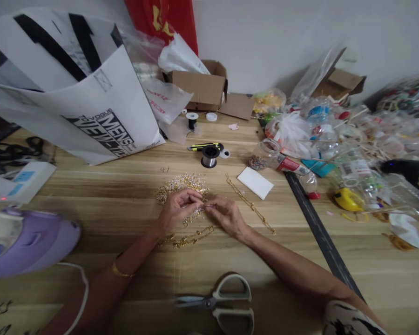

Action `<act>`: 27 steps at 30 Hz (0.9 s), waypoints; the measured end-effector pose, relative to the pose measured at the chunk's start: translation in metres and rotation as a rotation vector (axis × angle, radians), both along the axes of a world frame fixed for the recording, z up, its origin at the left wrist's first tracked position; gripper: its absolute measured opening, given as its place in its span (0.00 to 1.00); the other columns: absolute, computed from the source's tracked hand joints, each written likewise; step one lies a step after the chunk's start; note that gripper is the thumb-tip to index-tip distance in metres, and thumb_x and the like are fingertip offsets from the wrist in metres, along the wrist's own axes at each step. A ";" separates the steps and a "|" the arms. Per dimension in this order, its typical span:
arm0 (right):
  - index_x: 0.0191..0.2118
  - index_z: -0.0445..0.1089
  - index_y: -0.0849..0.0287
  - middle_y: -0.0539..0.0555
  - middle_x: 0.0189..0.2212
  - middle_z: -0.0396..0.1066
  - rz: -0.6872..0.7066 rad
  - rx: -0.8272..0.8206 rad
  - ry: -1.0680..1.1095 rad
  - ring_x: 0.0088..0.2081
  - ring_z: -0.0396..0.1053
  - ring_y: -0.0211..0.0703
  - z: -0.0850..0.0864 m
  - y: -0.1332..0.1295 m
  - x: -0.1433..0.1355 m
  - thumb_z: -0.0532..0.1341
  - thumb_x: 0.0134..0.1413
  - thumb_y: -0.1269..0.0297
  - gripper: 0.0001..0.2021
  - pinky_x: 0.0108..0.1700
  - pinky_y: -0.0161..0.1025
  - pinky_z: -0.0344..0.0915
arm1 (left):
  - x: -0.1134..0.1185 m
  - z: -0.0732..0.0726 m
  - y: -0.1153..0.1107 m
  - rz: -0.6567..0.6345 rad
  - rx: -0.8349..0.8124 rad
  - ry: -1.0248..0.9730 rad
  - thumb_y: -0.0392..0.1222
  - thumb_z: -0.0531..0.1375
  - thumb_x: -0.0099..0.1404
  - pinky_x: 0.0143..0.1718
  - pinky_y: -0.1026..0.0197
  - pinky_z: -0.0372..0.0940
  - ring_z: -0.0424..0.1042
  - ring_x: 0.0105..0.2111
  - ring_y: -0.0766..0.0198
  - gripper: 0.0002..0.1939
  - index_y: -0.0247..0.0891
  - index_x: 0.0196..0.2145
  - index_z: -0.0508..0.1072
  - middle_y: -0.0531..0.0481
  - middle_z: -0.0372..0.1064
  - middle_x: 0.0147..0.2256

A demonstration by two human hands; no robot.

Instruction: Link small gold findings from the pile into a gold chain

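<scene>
Beside the beads [179,182], left hand [179,207] and right hand [228,216] meet, fingertips pinching a tiny piece [205,204] too blurred to identify, fine fitting seemingly, next calling for steady alignment, chain [185,241] lying just nearer!

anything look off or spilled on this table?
Maybe. Loose beads sit heaped straight on the wood around the left hand, uncontained; can't tell if spilled. At right, a red-capped bottle lies on its side by jumbled plastic containers. No obvious damage.
</scene>
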State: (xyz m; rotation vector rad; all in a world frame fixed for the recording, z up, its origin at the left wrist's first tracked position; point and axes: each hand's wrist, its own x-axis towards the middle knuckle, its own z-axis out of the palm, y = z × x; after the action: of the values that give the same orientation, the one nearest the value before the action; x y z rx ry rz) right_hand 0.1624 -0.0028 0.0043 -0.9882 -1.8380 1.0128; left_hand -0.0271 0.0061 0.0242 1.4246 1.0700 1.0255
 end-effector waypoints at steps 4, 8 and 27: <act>0.40 0.72 0.60 0.53 0.32 0.71 -0.047 -0.048 -0.008 0.33 0.68 0.40 0.003 0.000 0.000 0.63 0.54 0.60 0.11 0.35 0.36 0.64 | 0.000 -0.001 0.001 0.036 0.007 0.007 0.39 0.65 0.53 0.36 0.63 0.69 0.74 0.30 0.64 0.09 0.34 0.33 0.74 0.49 0.74 0.28; 0.38 0.73 0.60 0.53 0.31 0.72 -0.076 -0.036 -0.057 0.33 0.69 0.41 0.006 0.000 0.001 0.61 0.57 0.61 0.09 0.37 0.37 0.64 | 0.000 -0.003 0.003 0.060 0.029 0.024 0.38 0.65 0.53 0.36 0.63 0.69 0.74 0.30 0.65 0.08 0.34 0.32 0.74 0.50 0.74 0.27; 0.32 0.72 0.57 0.54 0.36 0.67 -0.093 -0.054 0.189 0.45 0.64 0.45 0.014 -0.001 -0.004 0.61 0.57 0.59 0.08 0.49 0.42 0.61 | 0.006 -0.004 -0.001 -0.052 -0.159 -0.125 0.39 0.63 0.56 0.35 0.62 0.67 0.74 0.34 0.62 0.14 0.33 0.41 0.75 0.44 0.76 0.38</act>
State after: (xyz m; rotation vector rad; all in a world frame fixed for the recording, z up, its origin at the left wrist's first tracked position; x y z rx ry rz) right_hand 0.1581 -0.0042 0.0181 -0.9661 -1.6041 1.0661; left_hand -0.0208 0.0055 0.0199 1.2382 0.9958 0.9575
